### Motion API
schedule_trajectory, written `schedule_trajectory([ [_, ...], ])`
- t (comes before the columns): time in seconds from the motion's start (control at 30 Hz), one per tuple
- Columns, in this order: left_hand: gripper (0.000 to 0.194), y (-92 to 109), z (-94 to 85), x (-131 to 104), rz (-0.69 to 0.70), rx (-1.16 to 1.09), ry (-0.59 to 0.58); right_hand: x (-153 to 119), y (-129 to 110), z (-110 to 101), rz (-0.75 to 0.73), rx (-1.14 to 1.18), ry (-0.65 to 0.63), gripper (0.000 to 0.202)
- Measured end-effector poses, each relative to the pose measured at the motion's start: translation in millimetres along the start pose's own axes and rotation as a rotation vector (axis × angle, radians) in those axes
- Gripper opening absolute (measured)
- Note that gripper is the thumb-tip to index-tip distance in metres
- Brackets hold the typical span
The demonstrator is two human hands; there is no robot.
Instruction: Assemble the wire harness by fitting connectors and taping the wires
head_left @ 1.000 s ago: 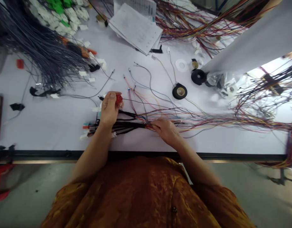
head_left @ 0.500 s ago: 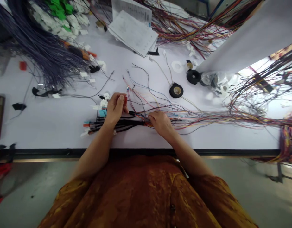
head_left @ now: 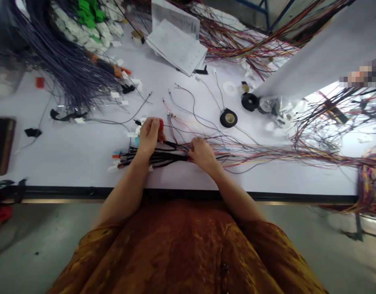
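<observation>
My left hand (head_left: 150, 134) is closed on a red connector (head_left: 160, 125), from which a black-wrapped branch runs right into a wire harness (head_left: 171, 157). My right hand (head_left: 202, 152) pinches the harness wires where the black wrapping gives way to loose coloured wires (head_left: 261, 152); its fingertips are partly hidden. Left of my hands, the taped branches fan out, with white connectors (head_left: 133, 132) and an orange-red one (head_left: 116, 156) at their ends. Just beyond my hands, thin wires with bare metal terminals (head_left: 169, 113) lie on the white table (head_left: 84, 163).
A roll of black tape (head_left: 228, 118) lies beyond my right hand, another roll (head_left: 249, 101) farther right. Papers (head_left: 178, 47) are at the back. Dark purple wires (head_left: 62, 65) and white connectors (head_left: 107, 38) pile up back left. A large white tube (head_left: 316, 49) slants across the right.
The view has shifted slightly, so the table things appear farther right. My right hand's fingers have drawn closer together on the wires. The left hand keeps its hold on the red connector.
</observation>
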State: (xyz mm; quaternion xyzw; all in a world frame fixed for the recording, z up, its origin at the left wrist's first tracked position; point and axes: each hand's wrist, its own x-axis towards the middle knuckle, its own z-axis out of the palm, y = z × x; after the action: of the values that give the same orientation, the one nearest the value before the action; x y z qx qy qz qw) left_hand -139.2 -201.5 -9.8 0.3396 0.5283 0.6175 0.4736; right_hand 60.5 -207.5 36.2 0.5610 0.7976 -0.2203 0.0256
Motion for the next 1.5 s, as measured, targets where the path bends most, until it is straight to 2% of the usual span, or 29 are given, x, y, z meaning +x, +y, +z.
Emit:
schedule_trajectory([
  [0.1,0.05,-2,-0.1,1,0.006,-0.002,0.003,-4,18,8,-0.124,0.236,0.117,0.009],
  [0.17,0.048,-3,0.0,1,0.008,0.002,0.006,-7,28,11,-0.173,0.437,0.136,0.01],
  [0.27,0.047,-3,0.6,2,0.01,0.007,0.006,-11,40,9,-0.162,0.726,-0.013,0.005],
  [0.37,0.046,-4,0.7,3,0.01,0.009,0.01,-12,44,4,-0.106,0.816,-0.16,0.021],
  [0.47,0.046,-4,0.0,4,0.009,0.02,0.009,-9,42,3,-0.103,0.738,-0.094,0.021],
  [0.57,0.045,-2,0.1,4,0.005,0.027,0.012,-5,40,6,-0.204,0.736,0.021,0.013],
  [0.67,0.041,0,1.4,4,-0.001,0.036,0.024,-5,48,9,-0.239,0.983,-0.053,0.02],
  [0.8,0.04,1,2.8,4,0.001,0.044,0.039,-13,65,7,-0.109,1.282,-0.164,0.034],
  [0.87,0.041,1,3.1,5,-0.005,0.042,0.048,-18,72,2,-0.108,1.362,-0.109,0.035],
  [1.03,0.043,-1,4.2,6,-0.002,0.041,0.087,-15,76,-30,-0.212,1.675,0.276,0.039],
  [1.1,0.046,-1,3.7,6,-0.005,0.035,0.095,-9,71,-47,-0.196,1.645,0.355,0.036],
  [1.17,0.048,-1,2.1,6,-0.023,0.017,0.083,-2,58,-63,-0.188,1.501,0.395,0.031],
  [1.3,0.047,0,-2.0,6,-0.089,-0.084,0.053,15,13,-81,-0.207,0.953,0.368,0.018],
  [1.4,0.046,3,-3.1,4,-0.131,-0.158,0.02,32,-22,-75,-0.257,0.602,0.298,0.015],
  [1.5,0.047,7,-2.7,3,-0.153,-0.175,-0.012,49,-39,-56,-0.332,0.353,0.229,0.016],
])
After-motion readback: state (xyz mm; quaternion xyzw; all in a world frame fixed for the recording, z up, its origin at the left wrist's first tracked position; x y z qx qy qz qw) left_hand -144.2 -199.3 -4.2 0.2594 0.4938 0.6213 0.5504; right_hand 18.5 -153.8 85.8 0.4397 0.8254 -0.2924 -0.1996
